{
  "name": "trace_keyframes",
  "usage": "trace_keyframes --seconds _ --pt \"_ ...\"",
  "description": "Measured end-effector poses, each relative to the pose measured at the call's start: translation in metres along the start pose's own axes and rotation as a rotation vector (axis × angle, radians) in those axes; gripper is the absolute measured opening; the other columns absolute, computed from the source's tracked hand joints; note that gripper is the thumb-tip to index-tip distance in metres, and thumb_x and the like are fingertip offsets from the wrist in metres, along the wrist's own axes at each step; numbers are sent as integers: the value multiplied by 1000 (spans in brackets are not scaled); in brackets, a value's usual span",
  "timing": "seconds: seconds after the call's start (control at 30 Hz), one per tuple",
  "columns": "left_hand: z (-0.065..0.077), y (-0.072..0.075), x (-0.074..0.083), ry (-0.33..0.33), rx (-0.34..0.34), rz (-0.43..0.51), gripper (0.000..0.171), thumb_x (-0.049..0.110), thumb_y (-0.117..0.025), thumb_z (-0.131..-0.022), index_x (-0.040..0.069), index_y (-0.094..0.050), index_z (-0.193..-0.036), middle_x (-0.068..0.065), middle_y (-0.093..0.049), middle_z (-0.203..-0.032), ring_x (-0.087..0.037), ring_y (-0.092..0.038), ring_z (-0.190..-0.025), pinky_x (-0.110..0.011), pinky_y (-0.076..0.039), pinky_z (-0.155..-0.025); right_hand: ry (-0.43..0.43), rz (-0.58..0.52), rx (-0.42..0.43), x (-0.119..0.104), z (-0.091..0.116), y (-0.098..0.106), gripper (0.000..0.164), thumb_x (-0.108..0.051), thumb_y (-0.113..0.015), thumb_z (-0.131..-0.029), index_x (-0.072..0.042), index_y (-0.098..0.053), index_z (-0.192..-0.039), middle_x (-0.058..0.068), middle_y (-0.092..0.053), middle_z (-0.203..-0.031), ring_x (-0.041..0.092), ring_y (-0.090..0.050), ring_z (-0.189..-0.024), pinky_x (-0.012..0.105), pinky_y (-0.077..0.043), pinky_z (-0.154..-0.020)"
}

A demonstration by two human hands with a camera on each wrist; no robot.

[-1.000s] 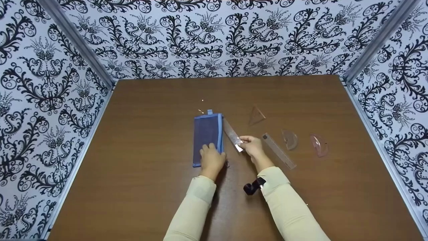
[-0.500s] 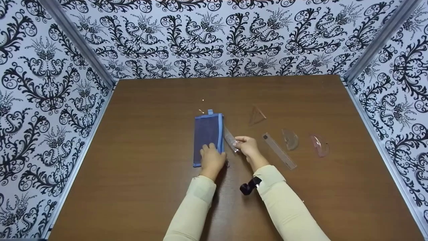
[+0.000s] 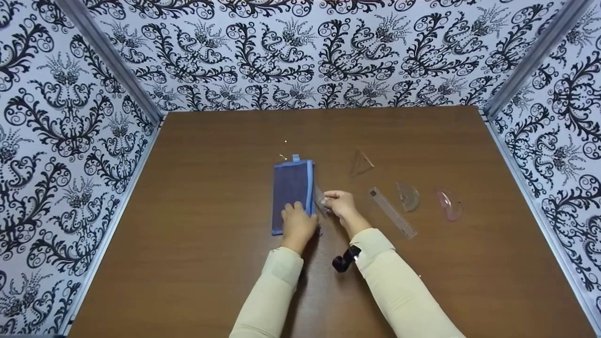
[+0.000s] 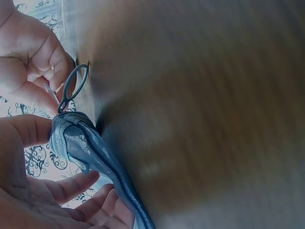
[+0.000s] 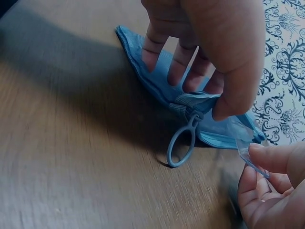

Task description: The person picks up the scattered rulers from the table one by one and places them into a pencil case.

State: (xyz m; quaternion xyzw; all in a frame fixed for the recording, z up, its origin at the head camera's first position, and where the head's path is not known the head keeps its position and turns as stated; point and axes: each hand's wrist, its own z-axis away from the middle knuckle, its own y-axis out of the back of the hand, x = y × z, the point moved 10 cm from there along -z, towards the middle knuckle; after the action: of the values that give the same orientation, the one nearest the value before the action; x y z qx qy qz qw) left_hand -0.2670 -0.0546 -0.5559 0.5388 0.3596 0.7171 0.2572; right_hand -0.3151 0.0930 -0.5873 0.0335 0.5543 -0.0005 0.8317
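Note:
A blue mesh zipper pouch [image 3: 289, 185] lies upright in the head view, its zipped edge to the right. My left hand [image 3: 299, 226] grips its near right part, thumb at the zipper edge and fingers spread over the mesh. In the right wrist view a ring-shaped zipper pull [image 5: 182, 145] hangs from the gathered zipper end. My right hand [image 3: 342, 206] pinches a clear ruler [image 3: 320, 199] between thumb and fingers. The ruler's far part goes in at the pouch's open right side and is hidden there.
To the right on the brown table [image 3: 211, 272] lie another clear ruler [image 3: 392, 213], a clear set square [image 3: 361, 163], a clear protractor [image 3: 407, 196] and a pinkish protractor [image 3: 449, 205]. Patterned walls [image 3: 300, 56] stand at the back and sides.
My right hand has moved left toward the pouch, and less of the ruler shows outside it. The left hand and pouch stay nearly in place.

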Motion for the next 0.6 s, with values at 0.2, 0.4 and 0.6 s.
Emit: trace_keyframes --seconds 0.2,0.4,0.6 --pt "0 -1 -2 3 -12 12 52 28 -67 -86 -1 -53 -126 -21 -48 -124 -37 -44 -116 -49 -48 -87 -3 29 2 -3 -1 -6 34 9 -64 -84 13 -60 -117 22 -69 -101 12 -63 -74 24 -51 -67" --pt "-1 0 -1 -34 -1 11 52 25 -67 -85 -5 -53 -126 -24 -48 -123 -39 -44 -116 -47 -43 -95 102 20 -15 17 -35 -9 23 7 -70 -78 4 -72 -100 15 -72 -87 18 -66 -77 27 -53 -68" --pt "-1 0 -1 -35 6 12 51 26 -67 -85 -4 -54 -124 -24 -49 -122 -39 -45 -115 -47 -43 -94 128 -22 -50 77 -105 -18 21 5 -74 -75 0 -73 -95 14 -71 -86 19 -68 -77 29 -54 -66"
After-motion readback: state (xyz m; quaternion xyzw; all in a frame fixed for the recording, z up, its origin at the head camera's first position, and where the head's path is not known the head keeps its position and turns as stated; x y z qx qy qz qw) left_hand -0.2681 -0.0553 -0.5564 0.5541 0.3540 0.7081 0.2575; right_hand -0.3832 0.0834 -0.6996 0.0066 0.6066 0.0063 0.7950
